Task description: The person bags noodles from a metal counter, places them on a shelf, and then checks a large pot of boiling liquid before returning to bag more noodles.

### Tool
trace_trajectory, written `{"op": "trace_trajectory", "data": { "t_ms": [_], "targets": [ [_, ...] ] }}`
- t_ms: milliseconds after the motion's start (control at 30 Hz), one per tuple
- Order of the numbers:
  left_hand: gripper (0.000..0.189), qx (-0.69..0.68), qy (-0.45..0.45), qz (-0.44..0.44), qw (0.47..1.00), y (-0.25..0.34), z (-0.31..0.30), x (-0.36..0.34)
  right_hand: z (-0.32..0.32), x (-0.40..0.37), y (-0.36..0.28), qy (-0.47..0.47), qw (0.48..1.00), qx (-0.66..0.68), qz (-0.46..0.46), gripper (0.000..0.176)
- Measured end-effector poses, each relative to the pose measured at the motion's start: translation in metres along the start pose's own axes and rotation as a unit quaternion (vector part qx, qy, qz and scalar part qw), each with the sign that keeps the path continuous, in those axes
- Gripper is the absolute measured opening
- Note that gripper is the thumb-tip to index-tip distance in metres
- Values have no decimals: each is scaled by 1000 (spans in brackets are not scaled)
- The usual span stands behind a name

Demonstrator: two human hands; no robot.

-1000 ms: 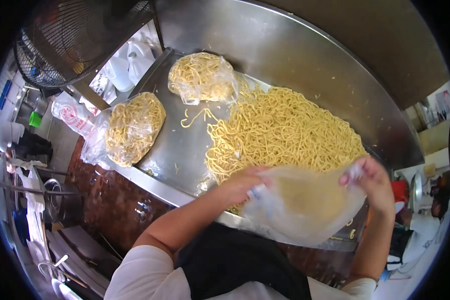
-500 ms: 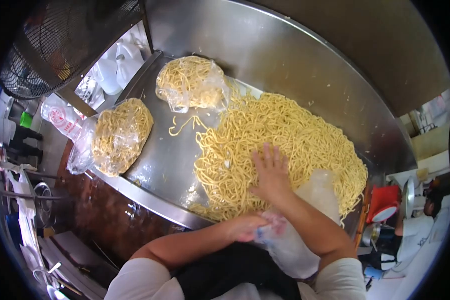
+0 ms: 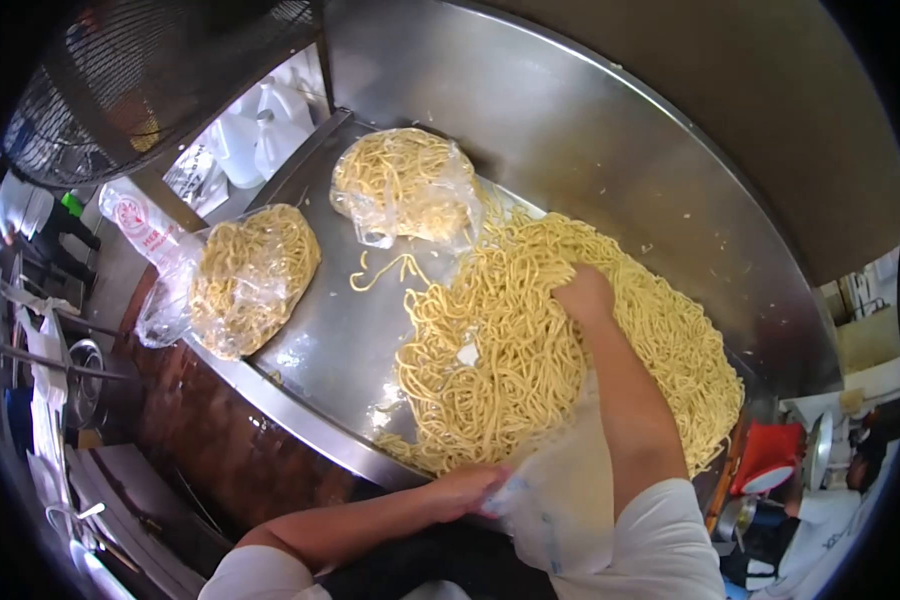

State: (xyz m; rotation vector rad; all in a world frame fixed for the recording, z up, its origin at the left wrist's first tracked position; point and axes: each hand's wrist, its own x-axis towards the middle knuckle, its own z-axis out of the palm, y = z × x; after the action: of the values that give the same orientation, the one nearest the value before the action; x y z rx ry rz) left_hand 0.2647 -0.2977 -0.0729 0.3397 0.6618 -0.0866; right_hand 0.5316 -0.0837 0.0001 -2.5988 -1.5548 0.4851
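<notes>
Gripping the mouth of a clear plastic bag (image 3: 560,510) with the left hand (image 3: 467,492), closing the fingers on the film at the near rim of the steel table (image 3: 320,340), and holding the bag just right of that hand, under the right forearm. Reaching beyond the left hand with the right hand (image 3: 582,293), knuckles up, and pressing down into the loose noodle pile (image 3: 500,370); burying the fingertips among the strands, so hiding whether closed on a clump or spread. Showing a stray strand (image 3: 385,268) on bare steel left of the right hand. Showing, farther left of both hands, one filled noodle bag (image 3: 250,275) at the table edge and, beyond it, a second filled noodle bag (image 3: 407,185) touching the pile's far-left fringe. Showing, past the table's far-left end, white jugs (image 3: 260,130) and a wire fan guard (image 3: 100,80).
</notes>
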Motion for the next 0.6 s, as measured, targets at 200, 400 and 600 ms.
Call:
{"op": "trace_trajectory", "data": {
  "t_ms": [200, 400, 600],
  "targets": [
    [37, -118, -128, 45, 984, 38, 21, -18, -94, -51, -12, 80, 885, 458, 19, 39],
    [42, -93, -77, 7, 993, 54, 54, -13, -313, -81, -81, 142, 755, 616, -174, 20],
    [37, -184, -128, 105, 969, 73, 37, -3, -332, -108, -113, 136, 782, 551, -256, 20]
  ]
}}
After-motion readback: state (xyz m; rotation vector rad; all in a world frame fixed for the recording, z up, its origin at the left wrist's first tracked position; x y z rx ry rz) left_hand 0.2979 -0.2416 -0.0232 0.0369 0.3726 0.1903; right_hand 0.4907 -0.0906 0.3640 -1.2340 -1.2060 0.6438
